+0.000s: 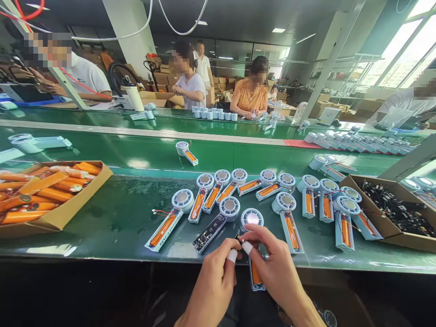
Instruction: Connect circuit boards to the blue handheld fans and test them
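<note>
a pale blue unit with a round head (252, 219) lies at the near edge of the bench (126, 222), right of the middle. its head points toward the far side and its handle (257, 276), lined with orange, runs back toward the person and past the edge; the long axis is nearly square to that edge. over the handle's upper part, the left hand (216, 270) and the right hand (275, 254) meet, fingers bent, wrists coming from below. thumb and forefinger of each pinch a small dark part (238, 237), mostly hidden, so its direction is unclear. each hand has a white cover on the thumb.

just left, a unit with a dark circuit board (209, 232) slants toward the near left corner. more orange-lined units (204, 195) spread behind. a carton of orange packs (81, 202) sits at the bench's left end, a carton of dark parts (391, 234) toward its right end. across the green line, several people work in a room stacked with boxes (221, 84).
</note>
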`<state>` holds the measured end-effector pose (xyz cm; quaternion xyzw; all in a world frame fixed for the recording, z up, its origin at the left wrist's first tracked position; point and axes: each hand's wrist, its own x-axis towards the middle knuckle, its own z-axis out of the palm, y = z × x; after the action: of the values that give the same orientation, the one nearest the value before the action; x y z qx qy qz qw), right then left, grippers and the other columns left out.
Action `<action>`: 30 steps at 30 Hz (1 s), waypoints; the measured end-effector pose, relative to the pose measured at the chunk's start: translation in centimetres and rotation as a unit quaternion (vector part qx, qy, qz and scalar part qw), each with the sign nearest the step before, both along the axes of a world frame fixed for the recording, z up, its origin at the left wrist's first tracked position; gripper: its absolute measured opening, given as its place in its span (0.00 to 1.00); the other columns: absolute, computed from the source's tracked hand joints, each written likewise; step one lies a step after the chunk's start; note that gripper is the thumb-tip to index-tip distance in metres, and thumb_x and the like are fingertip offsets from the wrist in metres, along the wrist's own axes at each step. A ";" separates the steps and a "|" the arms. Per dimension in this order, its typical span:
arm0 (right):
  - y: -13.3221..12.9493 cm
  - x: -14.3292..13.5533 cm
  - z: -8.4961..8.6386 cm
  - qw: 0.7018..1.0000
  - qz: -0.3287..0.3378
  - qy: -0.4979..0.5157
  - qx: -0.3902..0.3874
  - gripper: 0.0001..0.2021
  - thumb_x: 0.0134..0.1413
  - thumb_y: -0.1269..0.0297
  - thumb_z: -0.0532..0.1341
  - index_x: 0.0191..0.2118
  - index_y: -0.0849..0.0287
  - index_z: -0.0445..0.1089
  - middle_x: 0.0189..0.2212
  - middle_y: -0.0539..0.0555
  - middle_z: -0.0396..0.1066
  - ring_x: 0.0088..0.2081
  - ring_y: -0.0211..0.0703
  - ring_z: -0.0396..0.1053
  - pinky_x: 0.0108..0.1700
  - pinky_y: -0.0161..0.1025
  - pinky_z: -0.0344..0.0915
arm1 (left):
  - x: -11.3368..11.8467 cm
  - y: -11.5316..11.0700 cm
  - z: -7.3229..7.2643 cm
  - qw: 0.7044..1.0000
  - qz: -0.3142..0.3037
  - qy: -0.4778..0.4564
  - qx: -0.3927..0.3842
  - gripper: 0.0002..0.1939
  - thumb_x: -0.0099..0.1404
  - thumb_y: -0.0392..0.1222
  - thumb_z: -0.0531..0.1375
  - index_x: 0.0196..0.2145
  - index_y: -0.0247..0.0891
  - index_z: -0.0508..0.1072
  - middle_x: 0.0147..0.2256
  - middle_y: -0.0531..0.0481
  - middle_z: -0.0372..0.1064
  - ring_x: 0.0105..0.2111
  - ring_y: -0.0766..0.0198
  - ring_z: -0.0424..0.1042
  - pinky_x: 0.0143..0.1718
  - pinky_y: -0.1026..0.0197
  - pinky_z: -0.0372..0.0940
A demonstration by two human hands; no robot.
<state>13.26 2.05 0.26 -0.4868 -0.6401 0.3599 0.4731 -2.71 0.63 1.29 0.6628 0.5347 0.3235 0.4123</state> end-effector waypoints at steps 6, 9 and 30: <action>-0.3 0.2 0.6 0.989 -0.015 -0.123 0.081 0.08 0.63 0.70 0.57 0.45 0.55 0.72 0.35 0.53 0.76 0.37 0.43 0.75 0.39 0.37 0.72 | 0.0 0.0 -0.2 0.999 0.006 -0.030 -0.019 0.14 0.74 0.47 0.46 0.44 0.42 0.69 0.20 0.57 0.62 0.19 0.62 0.63 0.23 0.62 0.59; -0.4 0.3 1.1 0.971 0.012 -0.194 0.139 0.12 0.64 0.74 0.55 0.48 0.54 0.70 0.36 0.53 0.76 0.39 0.45 0.73 0.40 0.39 0.70 | 0.1 0.2 0.0 0.998 0.003 -0.065 -0.017 0.15 0.74 0.51 0.47 0.42 0.42 0.69 0.26 0.54 0.68 0.23 0.62 0.66 0.25 0.63 0.58; -0.1 1.2 0.3 0.959 0.021 -0.234 0.158 0.08 0.65 0.72 0.57 0.41 0.54 0.72 0.36 0.53 0.72 0.38 0.45 0.67 0.39 0.41 0.68 | 0.3 0.3 -0.9 0.987 0.018 -0.137 -0.087 0.12 0.72 0.51 0.50 0.44 0.42 0.67 0.28 0.55 0.68 0.20 0.67 0.63 0.20 0.66 0.58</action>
<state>14.47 2.00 0.51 -0.4627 -0.7916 0.1401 0.3737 -2.37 0.92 0.40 0.5637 0.5114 0.3711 0.5319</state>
